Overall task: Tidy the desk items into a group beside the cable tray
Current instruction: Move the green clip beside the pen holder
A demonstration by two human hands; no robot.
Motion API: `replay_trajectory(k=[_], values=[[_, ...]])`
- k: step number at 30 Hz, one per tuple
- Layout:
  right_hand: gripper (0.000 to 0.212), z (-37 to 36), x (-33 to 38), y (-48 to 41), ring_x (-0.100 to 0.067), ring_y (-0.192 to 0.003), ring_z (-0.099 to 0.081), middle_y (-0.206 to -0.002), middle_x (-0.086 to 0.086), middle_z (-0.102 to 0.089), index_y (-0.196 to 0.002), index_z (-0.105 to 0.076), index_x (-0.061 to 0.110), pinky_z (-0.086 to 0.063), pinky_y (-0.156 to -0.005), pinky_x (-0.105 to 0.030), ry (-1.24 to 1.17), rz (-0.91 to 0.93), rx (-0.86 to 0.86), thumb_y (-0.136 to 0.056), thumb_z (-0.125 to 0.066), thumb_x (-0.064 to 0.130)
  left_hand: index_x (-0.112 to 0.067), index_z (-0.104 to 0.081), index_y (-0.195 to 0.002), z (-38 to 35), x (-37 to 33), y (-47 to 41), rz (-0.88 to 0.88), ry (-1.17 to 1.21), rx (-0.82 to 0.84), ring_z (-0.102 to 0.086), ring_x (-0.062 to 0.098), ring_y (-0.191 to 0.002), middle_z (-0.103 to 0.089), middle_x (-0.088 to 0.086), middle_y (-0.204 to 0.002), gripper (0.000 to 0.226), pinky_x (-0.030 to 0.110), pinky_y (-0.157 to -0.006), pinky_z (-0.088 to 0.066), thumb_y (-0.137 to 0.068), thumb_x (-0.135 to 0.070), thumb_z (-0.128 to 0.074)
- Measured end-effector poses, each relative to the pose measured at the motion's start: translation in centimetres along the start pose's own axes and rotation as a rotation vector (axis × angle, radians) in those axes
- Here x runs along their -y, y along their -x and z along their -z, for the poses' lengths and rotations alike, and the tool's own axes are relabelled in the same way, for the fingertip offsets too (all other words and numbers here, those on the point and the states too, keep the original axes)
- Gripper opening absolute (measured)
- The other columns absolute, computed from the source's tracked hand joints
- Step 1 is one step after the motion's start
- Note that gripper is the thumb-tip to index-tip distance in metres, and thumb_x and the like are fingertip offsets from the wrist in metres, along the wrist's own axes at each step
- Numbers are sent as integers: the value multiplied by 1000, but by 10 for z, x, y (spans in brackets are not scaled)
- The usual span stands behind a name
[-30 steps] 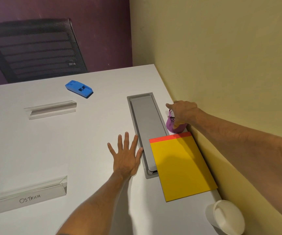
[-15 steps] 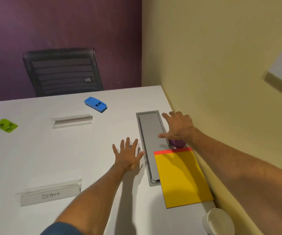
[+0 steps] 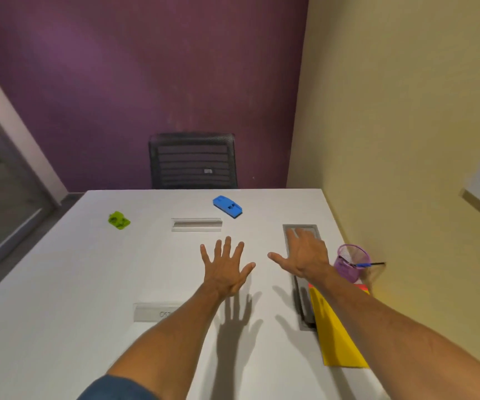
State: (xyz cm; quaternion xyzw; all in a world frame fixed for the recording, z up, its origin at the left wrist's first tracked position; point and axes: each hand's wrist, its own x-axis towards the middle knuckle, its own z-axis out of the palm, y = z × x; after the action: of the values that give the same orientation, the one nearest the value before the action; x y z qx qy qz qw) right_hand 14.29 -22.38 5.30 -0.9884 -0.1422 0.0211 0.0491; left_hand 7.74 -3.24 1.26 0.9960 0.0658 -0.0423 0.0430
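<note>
I saw the left hand spread open over the white desk. At its 3 o'clock the right hand was also open, over the cable tray. The purple mesh cup stood at the right hand's 3 o'clock and the yellow pad lay at its 5. From the left hand, a blue block lay at 12 and a green item at 10.
</note>
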Motion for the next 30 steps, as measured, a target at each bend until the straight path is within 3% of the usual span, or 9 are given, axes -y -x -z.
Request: replay_trajectory(k=[10, 22, 30], values=[[89, 2, 168, 75, -28, -140, -34, -155, -7, -32, -148, -27, 21, -35, -109, -46, -68, 126, -14, -81, -37, 78, -33, -2, -153, 55, 138, 111, 120, -47, -87, 3, 31, -150, 4, 6, -163, 70, 64, -110, 13, -93, -67, -12], [83, 5, 403, 193, -30, -139, -33, -154, -8, -33, -147, -28, 20, -35, -109, -48, -172, 297, -53, -84, -39, 74, -33, -4, -153, 75, 345, 289, 242, -63, -117, 3, 32, -150, 2, 6, -163, 71, 65, -109, 15, -92, -68, -13], [83, 1, 516, 232, -31, -141, -32, -155, -8, -31, -148, -27, 21, -35, -111, -49, -161, 424, -42, -85, -39, 74, -32, -8, -153, 85, 436, 367, 374, -69, -174, -1, 34, -149, -3, 6, -163, 73, 67, -106, 17, -91, -71, -14]])
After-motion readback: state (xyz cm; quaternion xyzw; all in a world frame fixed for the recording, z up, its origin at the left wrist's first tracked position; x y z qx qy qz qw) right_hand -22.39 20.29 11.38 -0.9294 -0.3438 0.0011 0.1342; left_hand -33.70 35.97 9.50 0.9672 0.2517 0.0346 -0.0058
